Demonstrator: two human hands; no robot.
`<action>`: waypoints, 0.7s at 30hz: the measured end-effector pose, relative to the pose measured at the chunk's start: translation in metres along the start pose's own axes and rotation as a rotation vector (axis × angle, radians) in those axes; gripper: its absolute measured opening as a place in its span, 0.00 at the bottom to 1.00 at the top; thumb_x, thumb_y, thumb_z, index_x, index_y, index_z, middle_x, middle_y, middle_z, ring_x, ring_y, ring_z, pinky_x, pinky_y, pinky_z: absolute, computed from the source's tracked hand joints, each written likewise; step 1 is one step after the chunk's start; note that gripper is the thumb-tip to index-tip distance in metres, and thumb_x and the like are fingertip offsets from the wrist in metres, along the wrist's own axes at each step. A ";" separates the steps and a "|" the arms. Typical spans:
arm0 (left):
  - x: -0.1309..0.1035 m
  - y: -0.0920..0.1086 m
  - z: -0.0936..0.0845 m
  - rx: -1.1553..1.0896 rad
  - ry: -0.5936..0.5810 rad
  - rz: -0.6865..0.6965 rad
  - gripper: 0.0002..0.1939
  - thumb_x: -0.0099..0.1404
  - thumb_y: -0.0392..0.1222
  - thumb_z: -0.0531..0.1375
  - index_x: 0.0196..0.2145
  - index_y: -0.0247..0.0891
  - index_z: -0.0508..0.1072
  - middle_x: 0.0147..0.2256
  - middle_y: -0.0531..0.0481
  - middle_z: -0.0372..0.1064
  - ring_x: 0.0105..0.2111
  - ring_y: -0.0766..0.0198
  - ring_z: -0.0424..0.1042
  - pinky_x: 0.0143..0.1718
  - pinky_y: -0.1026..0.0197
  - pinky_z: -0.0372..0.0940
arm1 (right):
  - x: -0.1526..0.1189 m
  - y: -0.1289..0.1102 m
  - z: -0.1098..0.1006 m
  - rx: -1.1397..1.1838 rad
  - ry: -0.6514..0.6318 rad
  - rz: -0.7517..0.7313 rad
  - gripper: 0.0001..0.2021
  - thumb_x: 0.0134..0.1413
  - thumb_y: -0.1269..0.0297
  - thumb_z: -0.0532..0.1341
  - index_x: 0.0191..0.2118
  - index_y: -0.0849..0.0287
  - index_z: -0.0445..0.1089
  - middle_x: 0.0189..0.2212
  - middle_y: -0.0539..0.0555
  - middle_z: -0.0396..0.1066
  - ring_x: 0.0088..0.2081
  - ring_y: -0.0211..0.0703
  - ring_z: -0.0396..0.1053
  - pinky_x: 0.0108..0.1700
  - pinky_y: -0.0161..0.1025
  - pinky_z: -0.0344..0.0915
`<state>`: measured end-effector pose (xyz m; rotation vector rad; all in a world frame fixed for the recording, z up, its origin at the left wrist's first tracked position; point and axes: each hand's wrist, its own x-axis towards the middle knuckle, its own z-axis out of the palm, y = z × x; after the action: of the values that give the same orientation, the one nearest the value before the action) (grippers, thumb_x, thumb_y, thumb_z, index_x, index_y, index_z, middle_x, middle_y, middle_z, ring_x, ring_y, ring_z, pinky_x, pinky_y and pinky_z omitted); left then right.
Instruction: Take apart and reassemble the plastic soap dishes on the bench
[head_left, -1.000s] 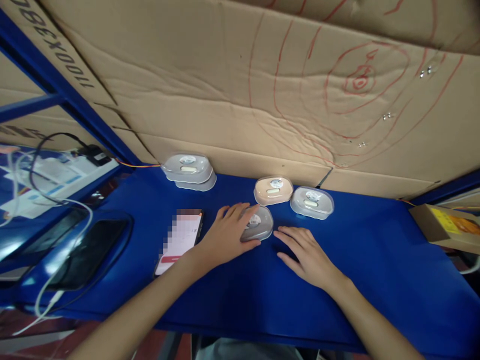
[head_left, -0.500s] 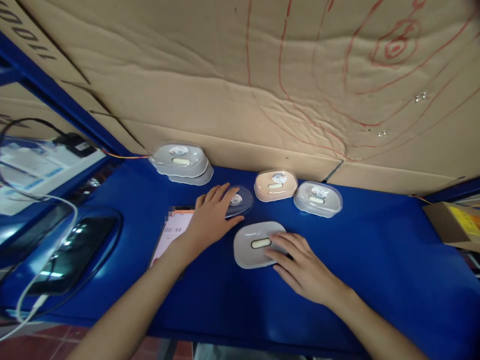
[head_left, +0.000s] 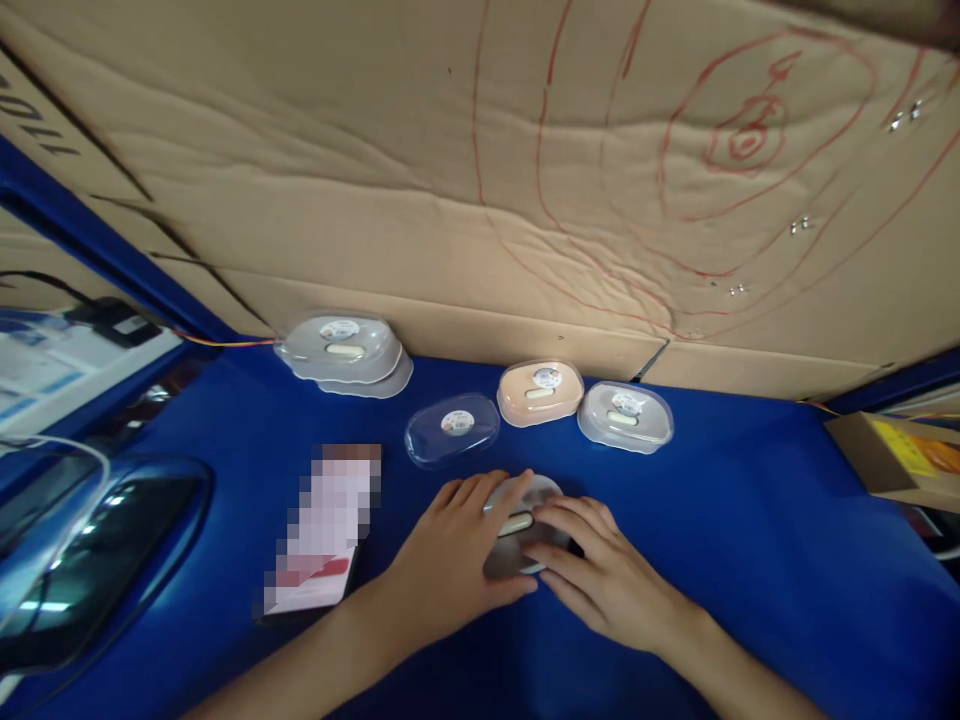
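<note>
A grey oval plastic box [head_left: 538, 490] with a cream pill-shaped piece [head_left: 516, 524] on top sits on the blue table between my hands. My left hand [head_left: 461, 540] grips its left side, fingers over the top and far rim, thumb along the near edge. On the right side, my right hand [head_left: 592, 555] holds the box with its fingertips on the top and edge. Much of the box is hidden under both hands. Beyond it lies a clear plastic cover [head_left: 427, 430] with a round sticker [head_left: 457, 423].
Farther back stand a peach box [head_left: 517, 390], a grey box [head_left: 592, 415] and stacked grey boxes [head_left: 304, 355], under clear covers. A phone [head_left: 330, 530] lies left of my hands. Cables and a dark device [head_left: 142, 560] occupy the left side. A cardboard wall [head_left: 337, 210] closes the back; a carton [head_left: 870, 450] stands right.
My left hand has left the clear cover and come down onto the left side of the grey box. My right hand stays on the box. The camera view has shifted slightly.
</note>
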<state>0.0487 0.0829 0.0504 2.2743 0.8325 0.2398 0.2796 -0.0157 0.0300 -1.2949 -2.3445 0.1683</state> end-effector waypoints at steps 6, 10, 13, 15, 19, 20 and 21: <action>0.003 0.000 -0.023 -0.469 0.048 -0.263 0.36 0.67 0.61 0.66 0.68 0.49 0.68 0.61 0.42 0.73 0.60 0.41 0.71 0.61 0.45 0.64 | -0.004 0.000 -0.006 -0.162 0.089 -0.031 0.21 0.71 0.63 0.62 0.66 0.56 0.68 0.64 0.62 0.68 0.63 0.58 0.65 0.63 0.58 0.64; 0.004 0.004 -0.032 -0.705 -0.111 -0.345 0.32 0.72 0.66 0.57 0.65 0.46 0.69 0.48 0.45 0.78 0.44 0.51 0.78 0.43 0.56 0.70 | 0.000 -0.003 -0.013 -0.175 0.197 -0.058 0.17 0.71 0.71 0.60 0.61 0.56 0.72 0.60 0.61 0.73 0.58 0.52 0.69 0.60 0.51 0.66; 0.004 0.005 -0.032 -0.650 -0.136 -0.306 0.30 0.74 0.66 0.55 0.64 0.46 0.68 0.47 0.47 0.79 0.42 0.54 0.79 0.40 0.58 0.70 | 0.002 -0.006 -0.016 -0.159 0.278 -0.062 0.13 0.72 0.73 0.59 0.55 0.57 0.75 0.53 0.59 0.77 0.53 0.48 0.71 0.56 0.47 0.67; 0.004 0.002 -0.032 -0.472 -0.060 -0.247 0.26 0.75 0.63 0.55 0.62 0.46 0.69 0.50 0.48 0.78 0.46 0.53 0.79 0.46 0.55 0.71 | 0.002 -0.007 -0.016 -0.151 0.306 -0.071 0.09 0.73 0.72 0.59 0.50 0.58 0.77 0.47 0.56 0.80 0.49 0.45 0.73 0.55 0.45 0.66; 0.005 -0.012 -0.027 0.021 0.138 -0.102 0.26 0.71 0.56 0.61 0.61 0.42 0.71 0.60 0.40 0.72 0.58 0.42 0.73 0.59 0.41 0.67 | 0.000 -0.006 -0.010 -0.130 0.250 -0.106 0.09 0.74 0.72 0.58 0.43 0.60 0.76 0.41 0.53 0.81 0.45 0.43 0.73 0.52 0.43 0.65; 0.005 -0.016 -0.026 0.128 0.177 -0.070 0.26 0.69 0.55 0.63 0.60 0.41 0.71 0.61 0.38 0.71 0.59 0.40 0.73 0.60 0.39 0.67 | 0.000 -0.006 -0.009 -0.121 0.226 -0.113 0.09 0.73 0.73 0.58 0.43 0.60 0.76 0.41 0.53 0.81 0.45 0.44 0.73 0.52 0.44 0.65; 0.006 -0.020 -0.024 0.213 0.206 -0.039 0.26 0.69 0.54 0.64 0.59 0.41 0.72 0.61 0.37 0.70 0.59 0.39 0.73 0.59 0.37 0.68 | 0.000 -0.005 -0.007 -0.115 0.206 -0.113 0.09 0.73 0.73 0.58 0.43 0.60 0.76 0.42 0.54 0.81 0.45 0.45 0.73 0.52 0.44 0.65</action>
<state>0.0346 0.1106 0.0545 2.4575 1.0509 0.3894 0.2788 -0.0197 0.0381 -1.1670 -2.2699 -0.1320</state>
